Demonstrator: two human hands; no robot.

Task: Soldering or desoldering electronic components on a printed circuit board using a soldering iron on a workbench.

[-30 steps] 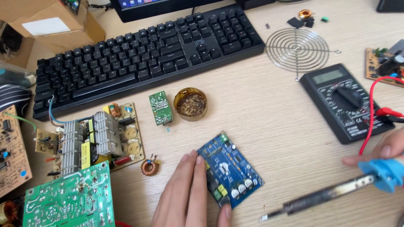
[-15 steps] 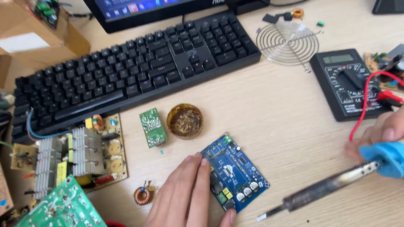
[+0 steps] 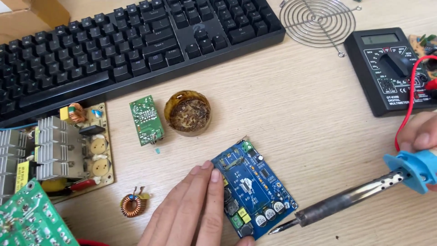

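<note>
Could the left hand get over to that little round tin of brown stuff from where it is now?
Probably yes. The left hand lies flat on the blue circuit board, holding nothing, and only bare tabletop lies between it and the round tin.

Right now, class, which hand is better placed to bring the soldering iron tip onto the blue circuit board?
Right. The right hand grips the blue-handled soldering iron, tip beside the blue circuit board. The left hand lies flat on the board's edge.

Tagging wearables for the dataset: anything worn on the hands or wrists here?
Nothing visible. Left hand is bare: no glove, ring or sleeve in frame, nails short. Right hand shows only bare fingers at the frame edge; its wrist is out of view.
</note>
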